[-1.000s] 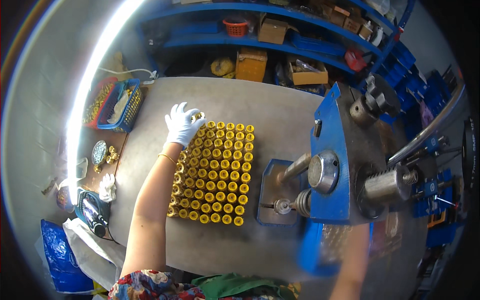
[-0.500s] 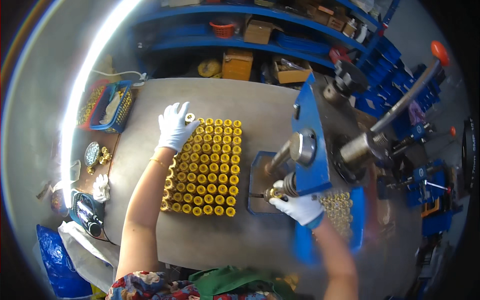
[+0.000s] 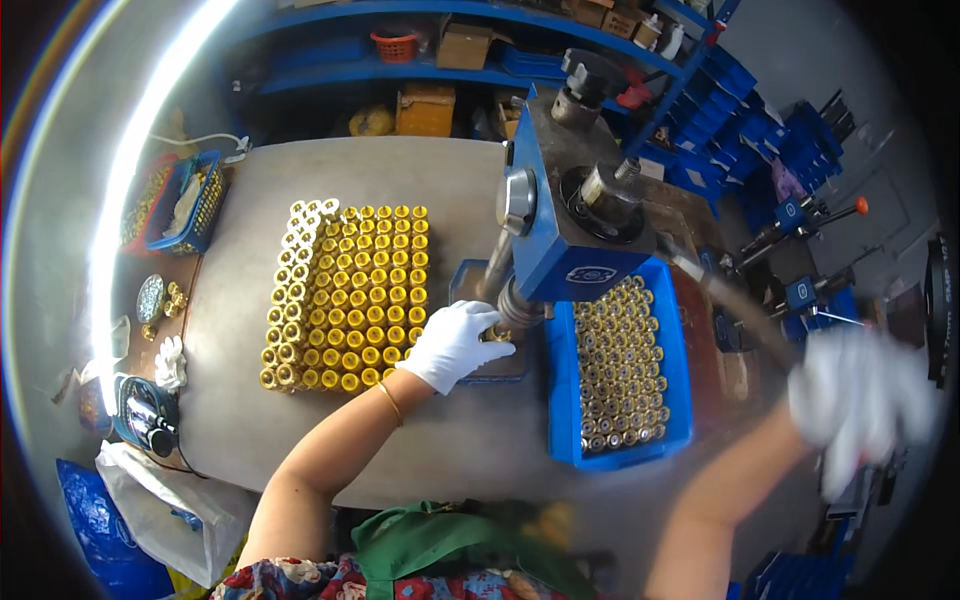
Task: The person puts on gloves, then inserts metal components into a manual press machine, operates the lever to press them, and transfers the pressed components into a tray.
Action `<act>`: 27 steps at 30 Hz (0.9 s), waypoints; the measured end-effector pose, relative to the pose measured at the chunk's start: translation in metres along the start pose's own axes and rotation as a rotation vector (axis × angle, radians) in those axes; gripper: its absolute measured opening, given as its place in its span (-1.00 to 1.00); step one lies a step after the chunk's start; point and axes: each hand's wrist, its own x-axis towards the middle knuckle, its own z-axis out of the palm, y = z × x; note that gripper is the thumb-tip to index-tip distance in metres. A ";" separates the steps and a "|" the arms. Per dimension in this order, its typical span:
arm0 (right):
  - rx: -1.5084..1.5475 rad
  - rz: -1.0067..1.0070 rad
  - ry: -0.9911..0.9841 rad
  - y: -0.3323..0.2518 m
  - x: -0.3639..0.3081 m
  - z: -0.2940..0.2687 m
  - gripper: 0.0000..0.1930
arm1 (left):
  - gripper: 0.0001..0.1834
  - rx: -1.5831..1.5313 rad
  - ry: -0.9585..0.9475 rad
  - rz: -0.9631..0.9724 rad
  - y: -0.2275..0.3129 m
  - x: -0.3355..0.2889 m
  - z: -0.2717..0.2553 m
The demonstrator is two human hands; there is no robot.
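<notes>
Blue shelves back a grey table [image 3: 300,450] where the left hand [image 3: 455,345] pinches a brass fitting [image 3: 494,334] under the blue press [image 3: 575,225], loading seemingly underway, while the blurred right hand [image 3: 860,400], grip unreadable, likely must pull the lever [image 3: 720,300].

Grey workbench [image 3: 330,180] before blue shelving [image 3: 330,45] stacked with cardboard boxes [image 3: 465,45]

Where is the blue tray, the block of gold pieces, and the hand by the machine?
blue tray [image 3: 562,400]: head view, on its left wall.
gold pieces [image 3: 350,300]: head view, middle of the block.
left hand [image 3: 455,343]: head view, back of the white glove.
</notes>
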 end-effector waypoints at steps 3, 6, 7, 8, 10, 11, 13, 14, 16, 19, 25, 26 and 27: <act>0.886 0.353 -0.297 -0.060 -0.034 -0.045 -0.39 | -0.58 -0.006 0.004 0.015 -0.009 -0.004 0.002; 1.476 0.533 -0.555 -0.107 -0.068 -0.033 -0.18 | -0.58 -0.003 0.004 -0.030 -0.010 -0.011 -0.010; 1.431 0.484 -0.626 -0.120 -0.086 -0.014 -0.12 | -0.58 -0.016 0.003 -0.016 -0.006 -0.007 -0.008; 1.420 0.494 -0.628 -0.127 -0.091 -0.006 -0.12 | -0.59 -0.029 0.001 -0.007 -0.004 -0.005 -0.006; 1.593 0.578 -0.681 -0.134 -0.090 0.008 -0.08 | -0.59 -0.037 -0.001 0.003 -0.001 -0.005 -0.004; 1.591 0.580 -0.677 -0.134 -0.091 0.009 -0.08 | -0.59 -0.046 0.001 -0.003 -0.001 -0.004 -0.003; 1.567 0.517 -0.657 -0.135 -0.086 0.009 -0.06 | -0.58 -0.049 0.009 0.002 -0.001 -0.003 -0.006; 1.479 0.429 -0.722 -0.131 -0.082 0.000 -0.05 | -0.57 -0.042 -0.011 -0.046 -0.002 -0.009 -0.011; 1.519 0.139 -0.838 -0.080 -0.062 -0.013 0.04 | -0.56 -0.084 0.000 -0.116 0.004 -0.012 -0.018; 2.457 0.256 -0.105 0.002 -0.003 -0.037 -0.38 | -0.58 -0.137 0.015 -0.072 0.018 0.000 -0.006; 2.676 0.691 -0.081 -0.079 0.098 0.059 -0.38 | -0.68 -0.090 0.065 -0.084 0.002 -0.004 -0.024; 2.304 0.591 -0.198 -0.084 0.077 0.123 -0.60 | -0.68 -0.105 0.095 -0.043 0.007 -0.002 -0.023; 1.762 0.634 -0.384 -0.106 0.057 0.150 -0.68 | -0.67 -0.098 0.134 -0.023 0.005 -0.002 -0.029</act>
